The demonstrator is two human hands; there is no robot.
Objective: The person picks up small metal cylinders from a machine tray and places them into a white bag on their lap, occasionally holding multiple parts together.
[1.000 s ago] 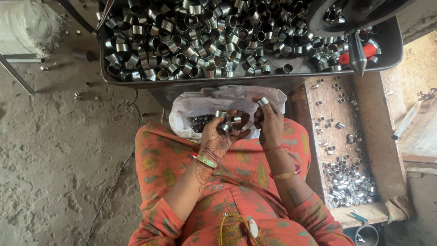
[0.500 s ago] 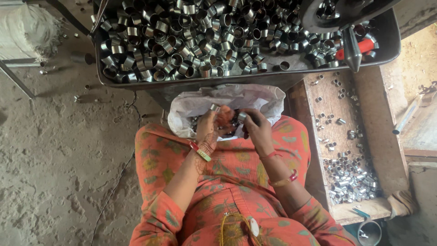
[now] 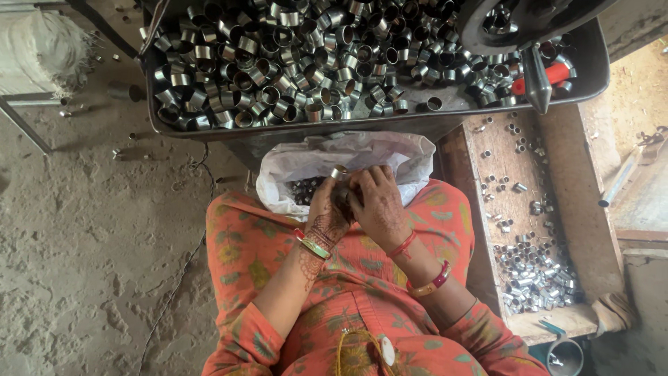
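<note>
One head-worn camera looks steeply down, fairly near, probably tilted slightly forward.

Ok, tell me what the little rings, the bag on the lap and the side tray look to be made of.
Rings: metal, likely steel, judging by their bright silver mirror glints.
Bag: thin white plastic, apparently, crinkled and slightly translucent.
Side tray: wood, it seems, brown and matte with a worn, dusty surface.
The left hand and right hand hold rings over the bag.

A sack (image 3: pixel 306 163) of rings sits on my lap; a ring-filled tray (image 3: pixel 591 76) lies beyond it; a wooden bench (image 3: pixel 563 209) stands right.
</note>
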